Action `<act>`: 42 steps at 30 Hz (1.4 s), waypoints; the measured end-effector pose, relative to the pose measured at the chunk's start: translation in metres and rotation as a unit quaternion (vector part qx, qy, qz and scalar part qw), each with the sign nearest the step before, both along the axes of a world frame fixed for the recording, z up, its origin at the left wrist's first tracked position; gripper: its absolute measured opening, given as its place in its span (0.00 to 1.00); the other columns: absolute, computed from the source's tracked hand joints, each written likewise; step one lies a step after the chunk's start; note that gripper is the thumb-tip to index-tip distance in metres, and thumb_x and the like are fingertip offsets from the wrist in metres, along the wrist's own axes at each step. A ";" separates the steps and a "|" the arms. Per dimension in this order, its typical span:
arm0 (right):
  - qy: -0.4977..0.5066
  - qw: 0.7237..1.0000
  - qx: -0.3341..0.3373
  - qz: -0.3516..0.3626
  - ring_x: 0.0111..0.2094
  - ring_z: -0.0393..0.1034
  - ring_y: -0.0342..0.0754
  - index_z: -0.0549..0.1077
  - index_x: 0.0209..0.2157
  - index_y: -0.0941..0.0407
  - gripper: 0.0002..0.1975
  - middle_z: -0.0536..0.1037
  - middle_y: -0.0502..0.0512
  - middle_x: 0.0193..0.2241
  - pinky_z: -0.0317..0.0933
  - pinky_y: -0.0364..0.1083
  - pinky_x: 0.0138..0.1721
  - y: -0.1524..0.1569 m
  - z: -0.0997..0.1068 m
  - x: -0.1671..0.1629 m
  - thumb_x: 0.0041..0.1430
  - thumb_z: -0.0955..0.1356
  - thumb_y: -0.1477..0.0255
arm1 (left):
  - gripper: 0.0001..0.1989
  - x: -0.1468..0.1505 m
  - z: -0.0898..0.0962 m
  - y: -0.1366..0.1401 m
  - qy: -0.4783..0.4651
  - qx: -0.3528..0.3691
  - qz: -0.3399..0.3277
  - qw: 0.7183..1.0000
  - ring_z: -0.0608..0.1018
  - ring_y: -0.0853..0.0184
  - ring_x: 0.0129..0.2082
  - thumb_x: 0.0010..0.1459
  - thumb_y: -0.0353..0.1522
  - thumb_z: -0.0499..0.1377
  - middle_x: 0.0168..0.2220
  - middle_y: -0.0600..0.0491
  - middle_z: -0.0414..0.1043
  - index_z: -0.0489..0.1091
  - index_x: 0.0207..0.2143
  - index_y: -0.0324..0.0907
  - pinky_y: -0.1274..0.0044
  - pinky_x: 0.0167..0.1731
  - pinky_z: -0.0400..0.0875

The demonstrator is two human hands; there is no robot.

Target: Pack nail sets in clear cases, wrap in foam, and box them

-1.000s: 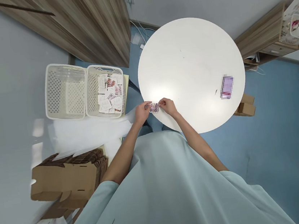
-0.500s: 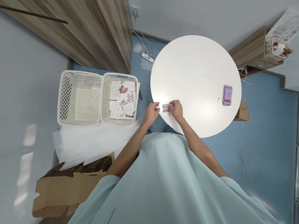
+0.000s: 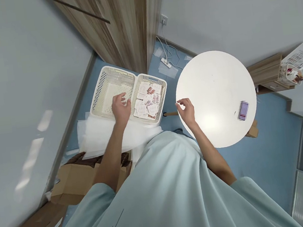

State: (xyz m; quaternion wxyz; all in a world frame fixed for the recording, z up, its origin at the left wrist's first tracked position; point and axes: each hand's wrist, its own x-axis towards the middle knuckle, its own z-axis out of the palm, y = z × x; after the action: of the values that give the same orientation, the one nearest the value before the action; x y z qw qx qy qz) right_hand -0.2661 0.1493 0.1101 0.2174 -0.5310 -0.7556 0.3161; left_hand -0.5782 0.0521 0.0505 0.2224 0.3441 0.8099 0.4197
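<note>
My left hand (image 3: 122,109) is raised over the near side of a white perforated basket (image 3: 95,94), its fingers and thumb apart and nothing seen in them. Beside it stands a second white basket (image 3: 164,96), holding several white cards (image 3: 141,109) and sets of what look like false nails (image 3: 155,98) in reds, pinks and purples. At the left edge of the round white table (image 3: 214,83) is my right hand (image 3: 186,111). Its fingers are curved, with a gap to the thumb and nothing visible between them.
A blurred purple item (image 3: 243,110) lies on the table's right side. White translucent sheets (image 3: 101,136) and brown cardboard boxes (image 3: 74,182) are at the lower left. A wooden cabinet (image 3: 118,25) stands behind the baskets. A power strip (image 3: 165,63) with cables lies on the floor.
My left hand has moved left from the table to above the basket. The small nail set between my hands no longer shows on the table. The view has swung left.
</note>
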 end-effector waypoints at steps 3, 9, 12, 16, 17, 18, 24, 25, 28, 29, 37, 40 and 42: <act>0.002 1.000 0.011 0.027 0.43 0.73 0.54 0.76 0.42 0.52 0.12 0.77 0.58 0.43 0.70 0.54 0.48 -0.004 0.012 -0.020 0.71 0.66 0.60 | 0.20 -0.044 -0.010 0.008 0.050 -0.025 -0.018 0.998 0.78 0.57 0.48 0.61 0.29 0.61 0.54 0.42 0.71 0.73 0.56 0.42 0.64 0.53 0.75; 0.004 1.000 0.004 0.027 0.44 0.73 0.55 0.77 0.43 0.52 0.11 0.77 0.58 0.44 0.69 0.55 0.48 -0.022 0.028 -0.029 0.71 0.66 0.60 | 0.18 -0.105 -0.026 0.047 0.062 -0.083 -0.082 0.991 0.75 0.51 0.52 0.63 0.33 0.61 0.50 0.42 0.70 0.73 0.55 0.42 0.60 0.58 0.67; -0.011 1.000 -0.003 0.006 0.44 0.74 0.55 0.77 0.43 0.52 0.11 0.78 0.58 0.43 0.69 0.55 0.48 -0.031 0.033 -0.023 0.71 0.67 0.60 | 0.17 -0.118 -0.034 0.066 0.055 -0.092 -0.102 0.989 0.74 0.51 0.52 0.64 0.37 0.59 0.48 0.42 0.72 0.74 0.53 0.41 0.61 0.57 0.67; -0.020 1.000 0.002 -0.021 0.43 0.74 0.55 0.77 0.42 0.52 0.11 0.78 0.57 0.42 0.69 0.55 0.47 -0.041 0.036 -0.009 0.71 0.67 0.60 | 0.18 -0.124 -0.043 0.079 0.042 -0.085 -0.097 0.991 0.74 0.50 0.52 0.64 0.39 0.58 0.47 0.40 0.74 0.76 0.50 0.40 0.61 0.55 0.67; -0.019 0.999 0.003 -0.027 0.43 0.74 0.55 0.77 0.42 0.52 0.11 0.78 0.57 0.42 0.69 0.55 0.45 -0.043 0.037 -0.005 0.71 0.67 0.60 | 0.18 -0.124 -0.044 0.081 0.040 -0.085 -0.095 0.991 0.74 0.50 0.52 0.64 0.40 0.59 0.46 0.40 0.74 0.76 0.50 0.39 0.61 0.55 0.67; -0.018 0.999 0.002 -0.032 0.42 0.74 0.55 0.77 0.42 0.52 0.11 0.78 0.57 0.41 0.69 0.54 0.44 -0.045 0.036 -0.002 0.71 0.67 0.60 | 0.18 -0.124 -0.044 0.082 0.039 -0.086 -0.096 0.991 0.74 0.49 0.52 0.64 0.40 0.59 0.46 0.39 0.74 0.76 0.51 0.39 0.60 0.55 0.67; -0.026 0.999 0.005 -0.043 0.41 0.74 0.54 0.77 0.42 0.52 0.12 0.78 0.57 0.40 0.69 0.53 0.42 -0.052 0.034 0.007 0.71 0.66 0.59 | 0.18 -0.111 -0.035 0.082 0.107 -0.149 -0.121 0.976 0.73 0.46 0.56 0.66 0.37 0.56 0.56 0.36 0.70 0.75 0.53 0.39 0.59 0.56 0.66; -0.027 0.999 0.009 -0.042 0.41 0.74 0.53 0.77 0.42 0.52 0.12 0.78 0.56 0.40 0.69 0.53 0.42 -0.052 0.034 0.008 0.72 0.66 0.59 | 0.18 -0.109 -0.033 0.080 0.127 -0.174 -0.128 0.968 0.72 0.46 0.57 0.67 0.36 0.55 0.59 0.36 0.68 0.74 0.54 0.39 0.59 0.56 0.67; -0.023 0.999 0.013 -0.044 0.41 0.74 0.52 0.77 0.42 0.52 0.13 0.78 0.56 0.40 0.69 0.52 0.42 -0.053 0.034 0.011 0.72 0.66 0.59 | 0.16 -0.105 -0.029 0.077 0.166 -0.228 -0.152 0.947 0.70 0.45 0.60 0.68 0.32 0.53 0.64 0.36 0.63 0.73 0.54 0.39 0.60 0.57 0.66; -0.019 0.999 0.013 -0.045 0.41 0.74 0.52 0.77 0.42 0.52 0.13 0.78 0.56 0.40 0.69 0.52 0.42 -0.054 0.034 0.013 0.72 0.66 0.59 | 0.16 -0.105 -0.028 0.075 0.171 -0.239 -0.161 0.942 0.70 0.45 0.60 0.68 0.31 0.53 0.64 0.36 0.64 0.73 0.53 0.39 0.60 0.57 0.65; -0.003 0.999 -0.004 -0.041 0.41 0.74 0.53 0.77 0.41 0.52 0.15 0.79 0.57 0.41 0.69 0.53 0.42 -0.055 0.036 0.024 0.72 0.66 0.57 | 0.14 -0.093 -0.016 0.055 0.173 -0.235 -0.142 0.946 0.76 0.49 0.53 0.64 0.30 0.60 0.53 0.38 0.76 0.73 0.51 0.39 0.63 0.54 0.65; 0.015 0.999 -0.007 -0.034 0.40 0.74 0.53 0.77 0.41 0.52 0.14 0.79 0.56 0.40 0.69 0.54 0.45 -0.054 0.037 0.026 0.71 0.66 0.57 | 0.13 -0.071 0.002 0.046 0.149 -0.164 -0.078 0.972 0.78 0.52 0.50 0.64 0.33 0.62 0.51 0.42 0.79 0.76 0.50 0.41 0.65 0.53 0.66; 0.029 0.999 -0.011 -0.026 0.40 0.74 0.52 0.77 0.40 0.52 0.13 0.79 0.56 0.40 0.69 0.54 0.47 -0.052 0.037 0.028 0.71 0.67 0.57 | 0.12 -0.047 0.018 0.042 0.112 -0.100 -0.044 0.988 0.80 0.55 0.46 0.63 0.35 0.63 0.48 0.44 0.81 0.78 0.48 0.41 0.66 0.52 0.67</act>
State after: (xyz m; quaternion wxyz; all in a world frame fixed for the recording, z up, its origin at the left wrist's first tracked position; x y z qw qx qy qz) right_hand -0.2377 0.0969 0.1473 0.2412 -0.5434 -0.7316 0.3337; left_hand -0.6254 0.0943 0.0681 0.1816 0.4004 0.8518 0.2848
